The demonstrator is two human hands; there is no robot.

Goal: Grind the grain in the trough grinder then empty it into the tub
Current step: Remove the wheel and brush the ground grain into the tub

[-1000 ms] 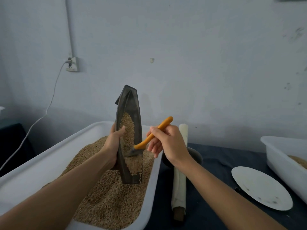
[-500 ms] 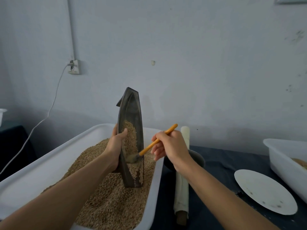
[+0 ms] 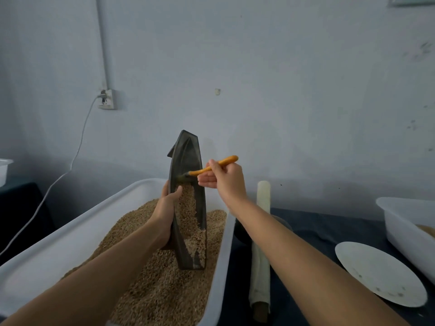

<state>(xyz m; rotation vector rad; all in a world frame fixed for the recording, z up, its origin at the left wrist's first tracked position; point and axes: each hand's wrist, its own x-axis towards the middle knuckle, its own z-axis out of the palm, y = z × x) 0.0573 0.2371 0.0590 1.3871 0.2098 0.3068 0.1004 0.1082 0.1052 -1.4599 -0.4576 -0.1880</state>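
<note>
Against a pale blue wall, the dark boat-shaped metal trough grinder (image 3: 188, 203) was held upended in the grain-filled white plastic tub (image 3: 70, 238), gripped by the left hand (image 3: 166, 210). An orange-handled brush (image 3: 211, 167), pinched by the right hand (image 3: 224, 180), was set above the clinging grain (image 3: 188, 215). Emptying seemed underway; a downward sweep was judged next.

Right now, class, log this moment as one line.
left hand holds trough upright in tub | right hand sweeps brush inside | grain sliding out
</note>
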